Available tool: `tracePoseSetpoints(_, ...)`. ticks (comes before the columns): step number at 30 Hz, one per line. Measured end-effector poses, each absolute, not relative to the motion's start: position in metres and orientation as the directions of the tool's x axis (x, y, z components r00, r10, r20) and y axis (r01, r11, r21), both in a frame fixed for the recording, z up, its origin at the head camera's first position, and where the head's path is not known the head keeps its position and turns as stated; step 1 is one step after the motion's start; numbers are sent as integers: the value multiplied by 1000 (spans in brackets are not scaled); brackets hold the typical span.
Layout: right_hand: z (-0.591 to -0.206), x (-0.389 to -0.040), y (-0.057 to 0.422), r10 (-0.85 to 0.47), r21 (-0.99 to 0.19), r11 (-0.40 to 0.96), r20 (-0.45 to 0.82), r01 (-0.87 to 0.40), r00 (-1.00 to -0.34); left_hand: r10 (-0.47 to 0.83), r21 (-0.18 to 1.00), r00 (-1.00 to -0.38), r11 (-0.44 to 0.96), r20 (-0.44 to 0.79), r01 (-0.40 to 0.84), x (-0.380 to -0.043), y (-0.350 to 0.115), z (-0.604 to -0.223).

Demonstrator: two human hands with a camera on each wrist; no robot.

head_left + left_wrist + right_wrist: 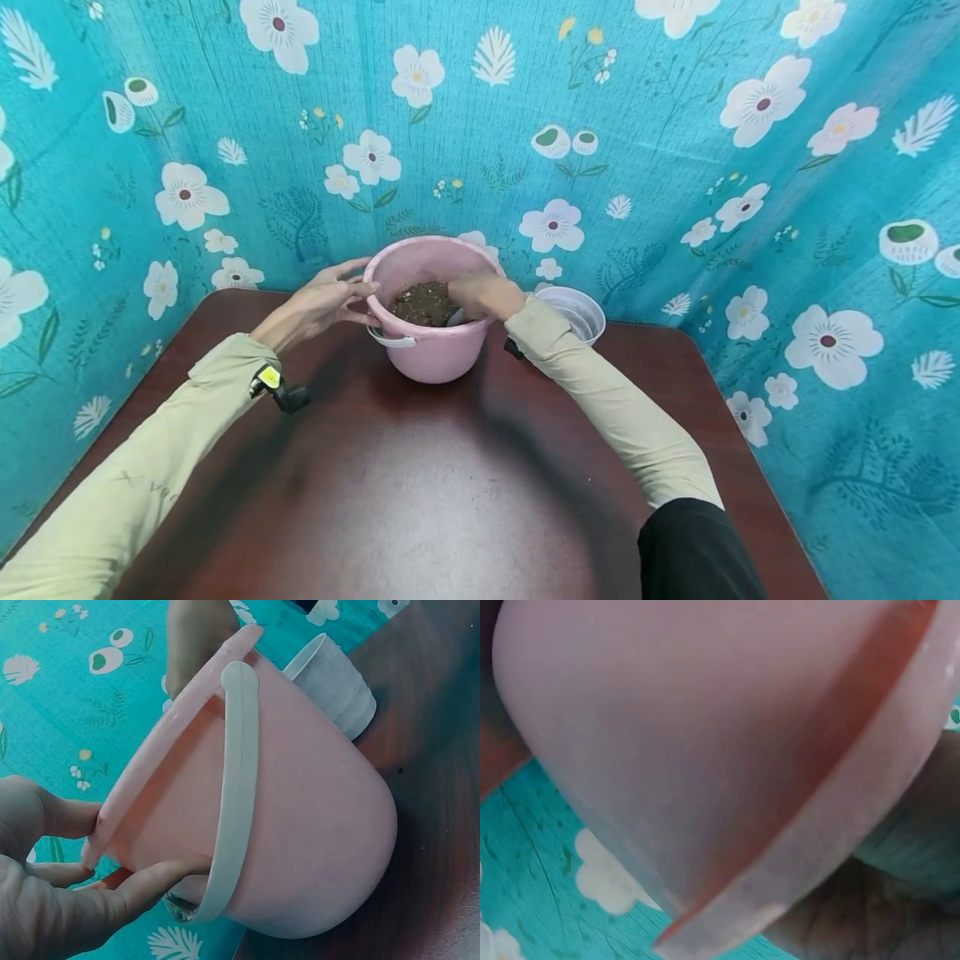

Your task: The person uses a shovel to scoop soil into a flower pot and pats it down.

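A pink bucket (435, 354) with a pale handle (238, 780) stands upright on the table, with dark brown soil (423, 305) inside. My left hand (318, 304) grips the bucket's left rim, thumb and fingers on either side of the wall. In the left wrist view one finger touches the outer wall beside the handle. My right hand (483, 296) reaches over the right rim into the bucket, blurred. A pale grey scoop-like thing (456, 317) shows under its fingers at the soil, mostly hidden. In the right wrist view the bucket wall hides most of that hand.
A whitish-grey pot (588, 312) stands behind my right forearm, to the right of the bucket. The dark red-brown table (420, 483) extends in front. A blue flowered curtain (465, 125) hangs close behind the bucket and along both sides.
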State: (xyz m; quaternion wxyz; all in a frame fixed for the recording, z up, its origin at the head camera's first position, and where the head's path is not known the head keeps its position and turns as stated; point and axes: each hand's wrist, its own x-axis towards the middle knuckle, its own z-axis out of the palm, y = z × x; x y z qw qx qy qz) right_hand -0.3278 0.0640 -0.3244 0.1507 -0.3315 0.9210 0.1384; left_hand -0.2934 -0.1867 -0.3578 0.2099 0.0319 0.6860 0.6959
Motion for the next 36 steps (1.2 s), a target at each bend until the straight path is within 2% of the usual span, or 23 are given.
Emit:
tracePoseSetpoints(4,-324,-319,66,-570,338,699,-271,-631,-776,345,968,-906,38,-245,-247,-294,-184,-358)
tracePoseSetpoints(8,-322,-317,69,-537,512,680,-141,-526,-832,340,966,-907,20,-249,-258,-298,-180,-357)
tracePoseSetpoints(12,-325,-322,71,-530,532,688,-98,-494,-842,337,965,-908,0,-248,-263,-300,-178,-356)
tracePoseSetpoints(18,-338,-332,73,-591,471,676,-112,-567,-799,312,960,-908,60,-279,-274,-297,-182,-356)
tracePoseSetpoints(25,-347,-348,78,-666,298,659,-195,-690,-720,333,961,-902,53,-274,-272,-298,-184,-359)
tracePoseSetpoints(36,-346,-357,90,-696,44,695,-210,-718,-687,350,960,-896,41,-275,-279,-300,-183,-359)
